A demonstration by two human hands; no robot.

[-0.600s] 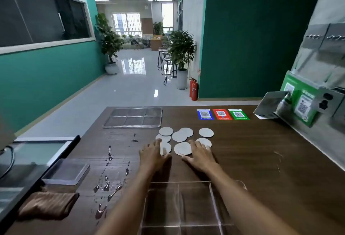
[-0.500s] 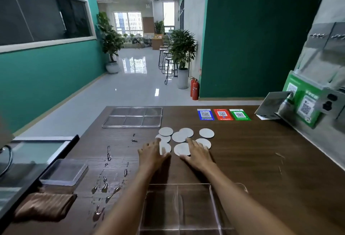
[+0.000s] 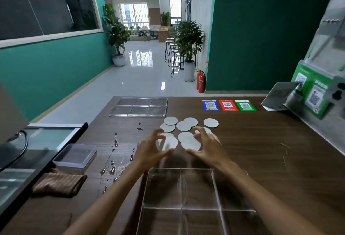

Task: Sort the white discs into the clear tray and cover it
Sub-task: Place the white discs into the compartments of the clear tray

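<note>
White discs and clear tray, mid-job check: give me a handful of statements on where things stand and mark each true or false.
1. The clear tray nearest the person holds no discs yet. True.
2. The white discs sit in one neat stack. False: they lie spread flat, some overlapping.
3. The flat clear lid lies at the table's far edge, beyond the discs. True.
4. The left hand rests on the brown cloth. False: it is at a disc.
5. Water drops lie right of the discs. False: left.
</note>
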